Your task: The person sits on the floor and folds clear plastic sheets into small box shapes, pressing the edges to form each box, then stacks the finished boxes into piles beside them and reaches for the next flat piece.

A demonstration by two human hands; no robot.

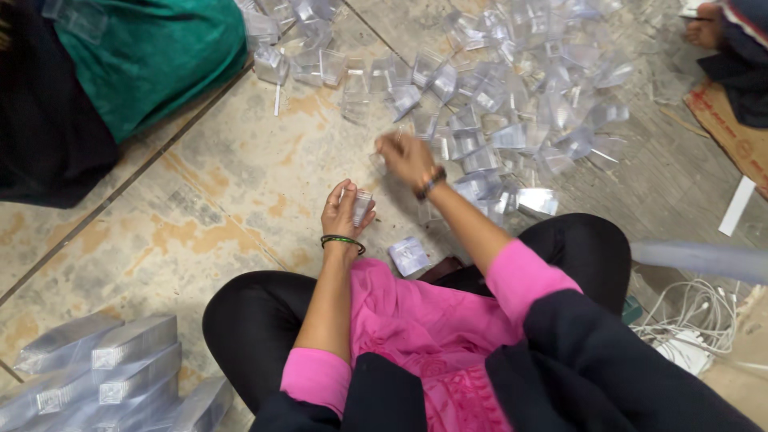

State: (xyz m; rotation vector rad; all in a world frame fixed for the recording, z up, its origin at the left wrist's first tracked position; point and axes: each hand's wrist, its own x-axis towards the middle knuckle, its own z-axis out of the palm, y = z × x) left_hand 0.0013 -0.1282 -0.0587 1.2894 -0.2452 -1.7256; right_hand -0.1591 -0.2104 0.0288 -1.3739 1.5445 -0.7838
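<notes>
Head view: left hand [342, 214] grips 1 small clear plastic box [362, 206] above bare tiled floor [232, 184]; right hand [405, 157] pinches a thin piece, blurred, at the near edge of the heap of clear boxes [512, 96]; open floor lies leftward.

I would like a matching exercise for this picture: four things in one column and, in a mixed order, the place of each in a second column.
Things:
1. left hand
2. right hand
3. stacked clear boxes
4. white cables

Places:
A. bottom left, on the floor
B. stretched toward the loose pile of clear boxes
C. right edge, beside the knee
D. holding one small clear box

Pairs: 1-D, 2-B, 3-A, 4-C
</notes>
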